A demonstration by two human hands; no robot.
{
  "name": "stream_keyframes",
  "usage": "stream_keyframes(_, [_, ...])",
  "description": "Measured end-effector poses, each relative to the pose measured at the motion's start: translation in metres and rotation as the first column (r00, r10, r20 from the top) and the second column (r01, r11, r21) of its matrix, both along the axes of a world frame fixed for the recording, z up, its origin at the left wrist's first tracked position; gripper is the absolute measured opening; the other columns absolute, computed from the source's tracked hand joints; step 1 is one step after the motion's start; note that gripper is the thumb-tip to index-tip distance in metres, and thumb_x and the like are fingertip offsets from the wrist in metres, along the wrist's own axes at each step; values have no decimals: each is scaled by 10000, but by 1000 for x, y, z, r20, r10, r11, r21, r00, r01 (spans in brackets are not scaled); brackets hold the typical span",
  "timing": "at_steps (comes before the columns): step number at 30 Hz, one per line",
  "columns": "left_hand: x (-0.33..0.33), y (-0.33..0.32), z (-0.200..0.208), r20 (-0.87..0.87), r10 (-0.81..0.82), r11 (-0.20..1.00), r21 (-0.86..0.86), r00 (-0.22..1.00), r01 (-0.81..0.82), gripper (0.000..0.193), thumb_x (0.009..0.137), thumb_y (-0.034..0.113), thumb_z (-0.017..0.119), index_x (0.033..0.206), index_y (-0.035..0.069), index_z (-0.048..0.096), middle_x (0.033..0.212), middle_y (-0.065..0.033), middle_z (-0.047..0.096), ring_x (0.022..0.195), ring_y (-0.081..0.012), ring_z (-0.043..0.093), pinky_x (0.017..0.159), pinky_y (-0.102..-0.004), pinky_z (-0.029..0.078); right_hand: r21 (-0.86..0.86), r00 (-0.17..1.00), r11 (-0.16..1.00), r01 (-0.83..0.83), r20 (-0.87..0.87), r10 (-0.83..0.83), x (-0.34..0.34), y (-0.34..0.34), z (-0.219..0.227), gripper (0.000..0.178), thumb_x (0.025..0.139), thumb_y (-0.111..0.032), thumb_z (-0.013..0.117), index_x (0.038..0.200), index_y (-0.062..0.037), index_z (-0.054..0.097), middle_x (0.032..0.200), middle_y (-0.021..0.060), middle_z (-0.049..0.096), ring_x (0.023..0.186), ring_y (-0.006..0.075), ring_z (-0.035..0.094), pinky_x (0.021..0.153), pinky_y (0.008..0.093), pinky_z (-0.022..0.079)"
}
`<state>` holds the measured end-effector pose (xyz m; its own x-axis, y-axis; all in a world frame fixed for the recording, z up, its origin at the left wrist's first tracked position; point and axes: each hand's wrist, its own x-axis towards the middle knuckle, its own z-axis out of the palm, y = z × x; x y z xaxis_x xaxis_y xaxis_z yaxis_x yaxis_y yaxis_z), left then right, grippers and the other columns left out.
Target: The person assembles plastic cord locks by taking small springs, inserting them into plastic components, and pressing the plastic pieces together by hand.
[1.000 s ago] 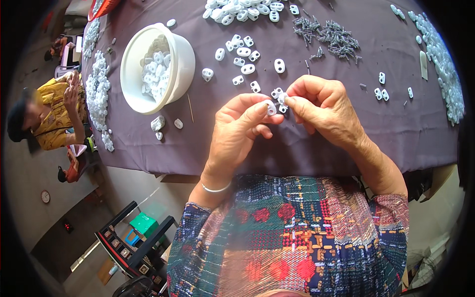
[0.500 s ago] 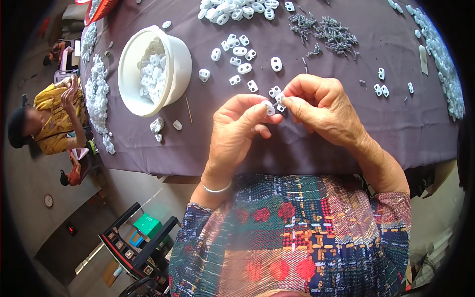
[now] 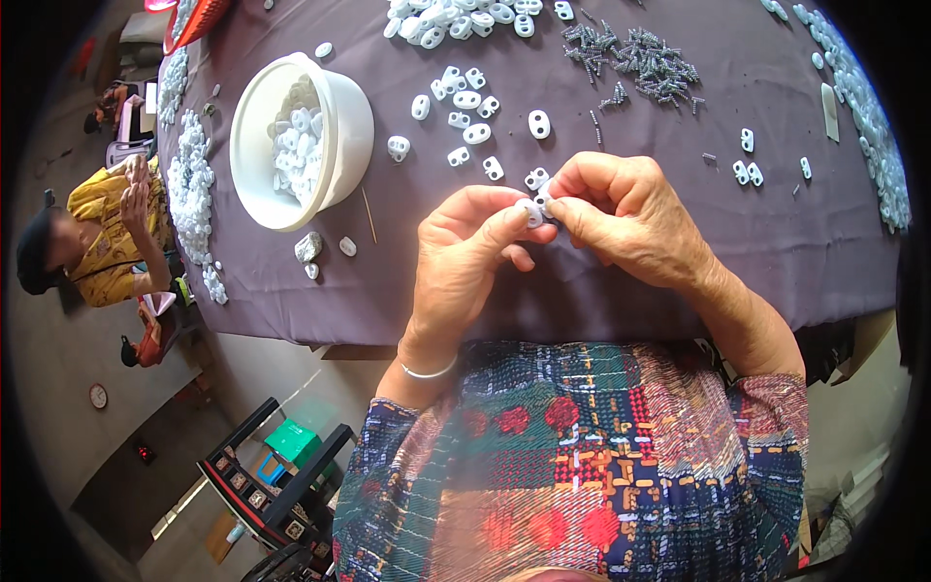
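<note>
My left hand (image 3: 458, 247) pinches a small white plastic cord lock part (image 3: 532, 214) between thumb and forefinger. Against it, my right hand (image 3: 626, 218) presses a second white cord lock piece (image 3: 542, 201), mostly covered by its fingertips. The two parts meet or nearly meet; no spring shows between them now. Just beyond the fingertips lies a cord lock with two holes (image 3: 536, 178). Several more cord locks (image 3: 466, 100) are scattered farther off on the cloth. A heap of small metal springs (image 3: 655, 73) lies at the far right.
A white tub (image 3: 355, 136) of white pieces leans toward the left, with a thin stick (image 3: 369, 215) and a grey lump (image 3: 307, 246) near it. White heaps (image 3: 191, 184) line the table's left, far and right edges. Another person (image 3: 116, 228) sits at left.
The two white pieces have come closer together. The spring that showed between them is out of sight. My right hand has shifted slightly left.
</note>
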<state>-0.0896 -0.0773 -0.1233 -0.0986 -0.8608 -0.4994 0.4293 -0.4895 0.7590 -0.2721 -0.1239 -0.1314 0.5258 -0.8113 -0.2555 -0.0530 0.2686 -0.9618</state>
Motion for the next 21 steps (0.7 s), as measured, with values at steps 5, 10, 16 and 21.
stream_keyframes(5, [-2, 0, -3, 13, 14, 1000, -15, 1000, -14, 147, 849, 76, 618, 964, -9, 583, 880, -118, 653, 787, -201, 662, 556, -234, 512, 7, 1000, 1000, 13, -2, -13, 1, 2, -1, 122, 875, -130, 565, 887, -15, 602, 637, -7, 566, 477, 18, 455, 403, 176, 351])
stream_keyframes(10, [-9, 4, 0, 70, 47, 998, -55, 996, -43, 143, 854, 79, 613, 958, -15, 581, 860, -117, 652, 769, -191, 660, 564, -240, 512, 27, 999, 999, 41, -16, -41, 3, 1, 3, 165, 802, -126, 580, 804, 38, 598, 609, 58, 578, 609, 68, 507, 548, 268, 425])
stream_keyframes(16, [-17, 10, -4, 141, 126, 987, -112, 982, -111, 139, 864, 80, 604, 953, -26, 583, 833, -112, 645, 711, -171, 647, 584, -242, 508, 3, 1000, 1000, 12, -17, -11, 2, 3, -3, 133, 884, -139, 558, 887, -14, 602, 621, -8, 548, 466, 23, 449, 401, 173, 348])
stream_keyframes(21, [-23, 13, -5, 169, 180, 976, -151, 969, -155, 137, 858, 70, 612, 949, -28, 585, 813, -105, 643, 669, -156, 630, 592, -243, 508, -7, 1000, 1000, -2, -19, 2, 1, 3, -2, 124, 884, -132, 555, 880, -16, 600, 609, -10, 545, 458, 23, 445, 398, 173, 343])
